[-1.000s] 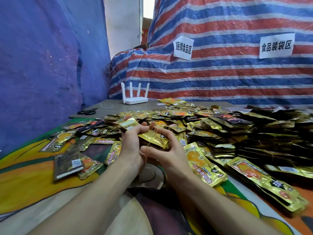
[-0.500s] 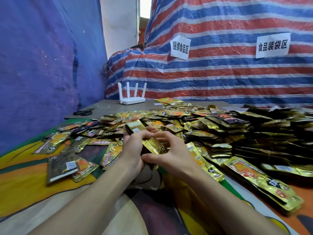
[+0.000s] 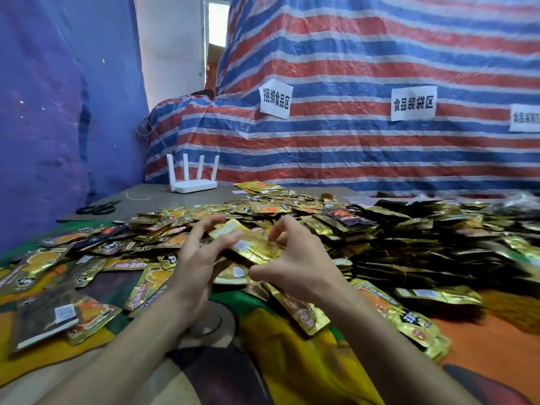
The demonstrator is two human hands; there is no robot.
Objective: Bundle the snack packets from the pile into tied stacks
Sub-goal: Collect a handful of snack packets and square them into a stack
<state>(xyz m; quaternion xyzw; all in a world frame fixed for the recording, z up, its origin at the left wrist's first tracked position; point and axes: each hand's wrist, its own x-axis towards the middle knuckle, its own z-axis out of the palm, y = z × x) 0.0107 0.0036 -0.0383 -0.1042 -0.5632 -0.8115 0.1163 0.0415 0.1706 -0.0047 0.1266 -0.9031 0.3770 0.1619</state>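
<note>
**Gold packets caught between two bare hands over the snack pile**

At the centre of the frame the right hand (image 3: 298,258) curls its forefinger over and its thumb under the lower-right end of a small stack of gold packets (image 3: 254,244), pinching it. The left hand (image 3: 198,258) meets the stack from the left. Its fingers are splayed, nearly straight and blurred, and its thumb lies flat on the top packet. The stack slants, with its upper-left end toward the left fingers. It sits just in front of the pile of snack packets (image 3: 292,209), which runs across the middle of the frame.

Right of centre, darker stacks of packets (image 3: 409,258) lie heaped against the pile; whether ties bind them cannot be made out. At lower left, loose packets (image 3: 58,258) are scattered flat on a printed cloth (image 3: 292,361) of orange, green and yellow. The cloth covers the bottom of the frame beneath both forearms.

Beyond the pile, left of centre, a white router (image 3: 194,182) with four aerials stands on a grey board (image 3: 163,194). Black scissors (image 3: 98,208) and a scrap of string (image 3: 137,197) lie to its left.

A red, white and blue striped tarpaulin (image 3: 350,54) fills the upper right and bears two white paper signs (image 3: 275,99) (image 3: 413,103) with black characters, and a third sign (image 3: 526,117) is cut off at the right edge. A blue sheet (image 3: 58,112) hangs down the left side.
</note>
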